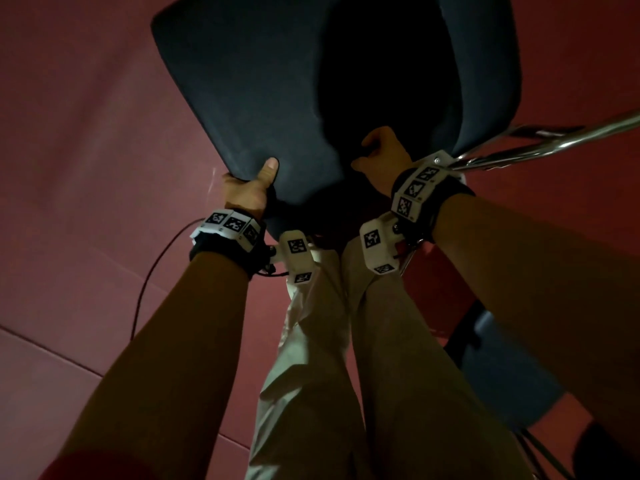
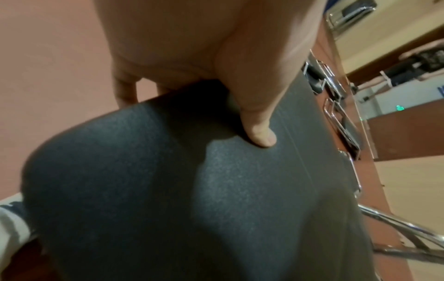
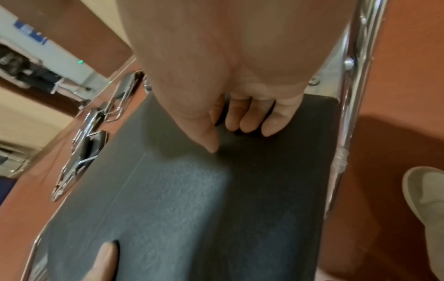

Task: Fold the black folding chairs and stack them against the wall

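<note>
fingers (image 2: 125, 91) of left hand (image 1: 247, 192) grip seat (image 1: 242, 91) edge | right hand (image 1: 381, 154) fingers curled on seat

reddish floor (image 1: 86, 140) spreading underfoot, thin cable (image 1: 145, 289) trailing across it, beige trousers (image 1: 311, 358) hanging down, white shoe (image 3: 425, 195) standing on floor, green light (image 3: 80, 61) glowing far off

The head camera looks steeply down past both forearms. Each wrist camera looks along its palm, very close. All three share the dark seat pad (image 1: 249, 91).
</note>
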`<action>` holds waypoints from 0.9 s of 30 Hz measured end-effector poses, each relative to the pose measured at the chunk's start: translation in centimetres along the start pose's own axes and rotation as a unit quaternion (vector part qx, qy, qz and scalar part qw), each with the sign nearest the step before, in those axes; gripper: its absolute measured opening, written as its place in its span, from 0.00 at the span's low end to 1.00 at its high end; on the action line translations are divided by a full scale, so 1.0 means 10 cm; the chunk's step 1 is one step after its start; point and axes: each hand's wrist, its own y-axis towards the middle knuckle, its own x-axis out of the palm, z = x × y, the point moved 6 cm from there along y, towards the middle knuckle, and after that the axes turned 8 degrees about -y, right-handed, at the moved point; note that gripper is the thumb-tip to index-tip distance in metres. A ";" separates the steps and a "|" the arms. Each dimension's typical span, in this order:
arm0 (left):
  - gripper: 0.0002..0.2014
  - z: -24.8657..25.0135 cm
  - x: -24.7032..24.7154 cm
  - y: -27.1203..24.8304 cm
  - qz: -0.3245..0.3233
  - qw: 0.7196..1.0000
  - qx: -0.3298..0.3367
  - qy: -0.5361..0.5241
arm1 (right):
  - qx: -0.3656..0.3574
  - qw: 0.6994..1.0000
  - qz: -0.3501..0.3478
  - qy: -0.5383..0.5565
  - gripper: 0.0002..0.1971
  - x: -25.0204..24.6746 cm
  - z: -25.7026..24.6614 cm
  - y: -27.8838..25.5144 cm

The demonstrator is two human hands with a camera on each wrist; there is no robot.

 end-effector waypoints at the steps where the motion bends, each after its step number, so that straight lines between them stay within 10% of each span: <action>1: 0.27 -0.01 0.01 0.03 -0.002 1.000 0.003 0.002 | 0.000 1.000 -0.001 -0.001 0.19 0.00 0.01 0.01; 11: 0.22 -0.04 0.00 0.04 0.001 0.997 0.052 0.060 | -0.016 1.000 -0.003 0.011 0.19 0.02 0.05 0.03; 18: 0.37 -0.35 -0.04 -0.34 0.046 0.993 -0.100 0.034 | -0.016 0.997 -0.063 0.043 0.20 -0.01 -0.01 -0.02; 27: 0.08 -1.08 0.40 -0.97 0.018 0.976 -0.216 -0.032 | 0.020 0.976 -0.149 0.158 0.21 -0.35 0.53 -0.38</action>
